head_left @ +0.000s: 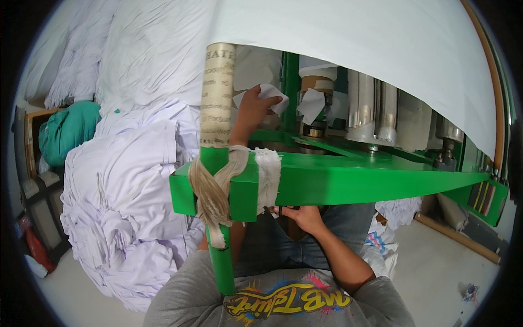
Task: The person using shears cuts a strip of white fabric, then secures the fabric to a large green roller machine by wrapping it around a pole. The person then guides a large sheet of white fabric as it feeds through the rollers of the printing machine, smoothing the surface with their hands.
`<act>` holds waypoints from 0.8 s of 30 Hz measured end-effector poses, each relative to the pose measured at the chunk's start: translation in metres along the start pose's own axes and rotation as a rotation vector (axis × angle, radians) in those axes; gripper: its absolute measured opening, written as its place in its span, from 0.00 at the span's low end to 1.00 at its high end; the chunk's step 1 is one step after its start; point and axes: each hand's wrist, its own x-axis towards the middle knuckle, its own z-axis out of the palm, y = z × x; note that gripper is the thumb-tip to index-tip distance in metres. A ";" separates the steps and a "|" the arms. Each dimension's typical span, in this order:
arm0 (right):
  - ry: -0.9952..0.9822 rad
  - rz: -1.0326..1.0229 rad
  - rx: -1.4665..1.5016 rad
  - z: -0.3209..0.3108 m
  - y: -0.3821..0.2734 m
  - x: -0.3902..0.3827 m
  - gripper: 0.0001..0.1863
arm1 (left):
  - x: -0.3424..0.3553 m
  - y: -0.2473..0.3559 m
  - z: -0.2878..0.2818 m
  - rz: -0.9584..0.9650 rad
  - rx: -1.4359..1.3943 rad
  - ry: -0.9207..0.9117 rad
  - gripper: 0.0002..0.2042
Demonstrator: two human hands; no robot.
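Note:
My left hand [254, 113] reaches up behind the upright post [219, 98] of a green metal frame. Its fingers are closed on a small white piece [274, 97], thin and folded; whether it is paper or cloth I cannot tell. Below the green crossbeam [332, 180], my right hand [306, 219] rests near my lap with its fingers curled. Something small and dark [284, 208] shows at its fingertips, partly hidden by the beam. Another white scrap [312, 106] hangs on a part of the machine, right of my left hand.
White fabric [131, 212] lies in a large heap at the left, with a green bundle [71, 133] beyond it. A broad white sheet [370, 43] stretches overhead across the machine. Shiny metal cylinders [362, 109] stand behind the crossbeam. A cardboard tube [457, 238] lies at the right.

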 end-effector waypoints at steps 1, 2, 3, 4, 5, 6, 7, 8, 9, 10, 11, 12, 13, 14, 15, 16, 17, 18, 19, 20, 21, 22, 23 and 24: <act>-0.012 0.024 0.021 -0.001 -0.001 0.000 0.16 | -0.004 0.005 0.002 -0.031 0.040 0.010 0.16; 0.005 0.014 0.067 0.000 0.004 0.000 0.15 | -0.006 0.010 0.004 -0.061 0.080 0.020 0.16; 0.014 -0.003 0.108 0.002 0.010 0.001 0.15 | -0.006 0.010 0.003 -0.048 0.080 0.010 0.16; 0.024 -0.019 0.150 0.003 0.011 0.002 0.15 | -0.004 0.004 0.000 -0.038 0.081 -0.001 0.16; 0.016 -0.022 0.114 0.001 0.012 0.002 0.14 | -0.001 -0.002 -0.002 -0.027 0.082 -0.011 0.16; 0.008 -0.024 0.081 0.000 0.010 0.001 0.15 | -0.001 -0.003 -0.001 -0.019 0.055 -0.021 0.16; 0.000 -0.026 0.048 0.000 0.008 0.001 0.18 | 0.000 -0.005 -0.001 -0.011 0.028 -0.031 0.16; -0.001 -0.008 0.075 -0.001 0.005 0.001 0.18 | 0.001 -0.006 0.000 -0.004 0.000 -0.040 0.16; -0.007 0.011 0.101 0.000 0.002 0.001 0.18 | 0.004 -0.009 -0.003 -0.017 0.003 -0.082 0.17; -0.014 0.029 0.126 0.000 0.001 0.000 0.19 | 0.006 -0.012 -0.006 -0.031 0.006 -0.124 0.18; -0.011 0.021 0.132 0.000 0.003 0.000 0.19 | 0.009 -0.015 -0.009 -0.044 0.008 -0.164 0.20; -0.005 0.015 0.141 0.001 0.009 0.001 0.19 | 0.008 -0.014 -0.007 -0.034 -0.037 -0.154 0.19; -0.001 0.010 0.150 0.001 0.014 0.002 0.20 | 0.006 -0.013 -0.004 -0.025 -0.082 -0.142 0.17; 0.012 0.000 0.133 0.001 0.019 0.003 0.20 | 0.005 -0.012 -0.002 -0.016 -0.128 -0.130 0.16; 0.023 -0.009 0.117 0.001 0.020 0.004 0.21 | 0.003 -0.009 -0.001 -0.006 -0.129 -0.137 0.16; 0.033 -0.018 0.100 0.001 0.020 0.005 0.22 | 0.002 -0.005 -0.001 0.003 -0.130 -0.143 0.16; 0.050 -0.045 0.109 0.001 0.021 0.004 0.21 | 0.000 -0.001 0.000 0.012 -0.131 -0.149 0.15; 0.063 -0.074 0.118 0.002 0.015 0.004 0.20 | -0.002 0.004 0.001 -0.019 -0.166 -0.140 0.15; 0.076 -0.102 0.127 0.004 0.012 0.003 0.19 | -0.006 0.009 0.004 -0.050 -0.200 -0.131 0.15; 0.066 -0.072 0.065 0.004 0.017 0.005 0.17 | -0.008 0.012 0.006 -0.080 -0.235 -0.122 0.14; 0.053 -0.043 0.000 0.003 0.023 0.006 0.16 | -0.007 0.009 0.005 -0.055 -0.224 -0.122 0.14; 0.040 -0.015 -0.065 0.001 0.028 0.007 0.14 | -0.006 0.007 0.003 -0.030 -0.213 -0.122 0.14; 0.039 -0.023 -0.052 0.000 0.033 0.005 0.14 | -0.004 0.005 0.002 -0.005 -0.201 -0.122 0.14; 0.040 -0.028 -0.038 -0.001 0.035 0.004 0.14 | -0.003 0.005 0.002 0.019 -0.163 -0.105 0.14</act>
